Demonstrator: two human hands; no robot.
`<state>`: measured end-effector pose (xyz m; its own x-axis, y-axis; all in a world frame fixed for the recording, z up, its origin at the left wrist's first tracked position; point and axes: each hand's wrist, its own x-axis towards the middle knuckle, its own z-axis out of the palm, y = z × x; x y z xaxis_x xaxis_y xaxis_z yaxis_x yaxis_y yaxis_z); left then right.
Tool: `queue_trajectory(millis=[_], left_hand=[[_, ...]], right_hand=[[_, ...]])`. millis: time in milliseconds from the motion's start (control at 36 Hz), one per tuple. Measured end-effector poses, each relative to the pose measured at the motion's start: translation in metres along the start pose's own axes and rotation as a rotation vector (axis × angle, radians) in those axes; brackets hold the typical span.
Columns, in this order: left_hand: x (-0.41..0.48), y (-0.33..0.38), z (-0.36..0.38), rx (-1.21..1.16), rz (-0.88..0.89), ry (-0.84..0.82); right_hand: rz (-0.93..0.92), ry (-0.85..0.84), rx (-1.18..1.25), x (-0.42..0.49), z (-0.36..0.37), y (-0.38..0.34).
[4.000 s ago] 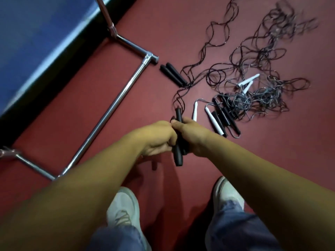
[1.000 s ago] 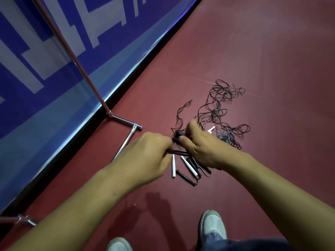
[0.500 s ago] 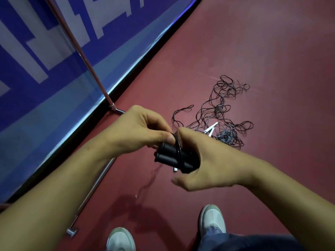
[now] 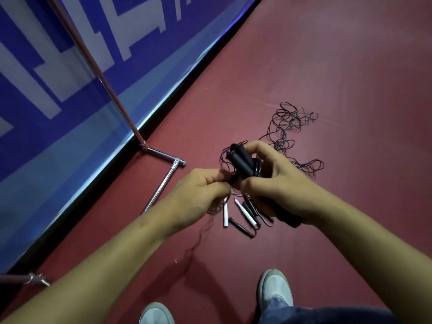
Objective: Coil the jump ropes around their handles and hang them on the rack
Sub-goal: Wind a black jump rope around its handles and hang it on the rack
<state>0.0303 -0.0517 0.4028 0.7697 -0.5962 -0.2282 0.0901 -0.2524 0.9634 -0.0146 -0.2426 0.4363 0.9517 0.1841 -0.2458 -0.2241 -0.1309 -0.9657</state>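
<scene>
Where the head camera looks down past both forearms, the right hand [image 4: 280, 183] grips a pair of black handles [image 4: 239, 161] held side by side. Its fingers curl over them from the far side and the thumb closes in from the near side. The handles are tilted: their upper ends point up and to the left, clear of the hand, and their lower ends stick out below the heel of the palm. A few turns of dark cord [image 4: 257, 168] ring the handles just beside the fingers.

The left hand [image 4: 198, 197] sits just to the left, close against the right thumb. Its fingers are curled in, and its thumb and forefinger pinch the thin free end of the cord near the handles. From under that hand a loose strand [image 4: 202, 232] hangs toward the floor, faint and blurred.

The held rope is in the air above the red floor [image 4: 339, 78], over a pile of other jump ropes [image 4: 287, 136]. The pile is a tangle of thin dark cord on the far side. Nearer, two white handles [image 4: 225, 213] and several loose black handles [image 4: 240, 226] lie below the hands.

The rack [image 4: 102, 83] stands to the left, apart from the held rope. It is a chrome upright pole that meets a short foot bar and a long base bar on the floor. Behind it runs a blue banner [image 4: 58, 66] with white markings. At the bottom edge are two pale shoes [image 4: 275, 288] and a blue trouser leg [image 4: 327, 315].
</scene>
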Motion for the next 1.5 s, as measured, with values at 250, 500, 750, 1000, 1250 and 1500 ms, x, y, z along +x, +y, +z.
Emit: queue_trajectory(millis=[250,500,750,1000,1250,1500], left_hand=[[-0.01,0.005,0.02,0.474,0.033,-0.111],[-0.012,0.0,0.001,0.703,0.006,-0.093],[-0.011,-0.011,-0.001,0.606,-0.051,0.036],[-0.01,-0.023,0.011,0.66,-0.082,-0.058],[-0.006,-0.023,0.002,0.357,-0.129,0.067],[-0.001,-0.004,-0.001,0.277,-0.15,0.154]], right_hand=[[0.029,0.171,-0.229,0.012,-0.001,0.021],[0.1,0.252,-0.345,0.014,-0.018,0.033],[0.203,0.12,0.056,0.012,-0.018,0.024],[0.073,0.275,0.275,0.012,-0.03,0.0],[0.13,0.183,-0.167,0.005,-0.028,0.007],[0.086,0.096,-0.115,0.007,-0.006,0.017]])
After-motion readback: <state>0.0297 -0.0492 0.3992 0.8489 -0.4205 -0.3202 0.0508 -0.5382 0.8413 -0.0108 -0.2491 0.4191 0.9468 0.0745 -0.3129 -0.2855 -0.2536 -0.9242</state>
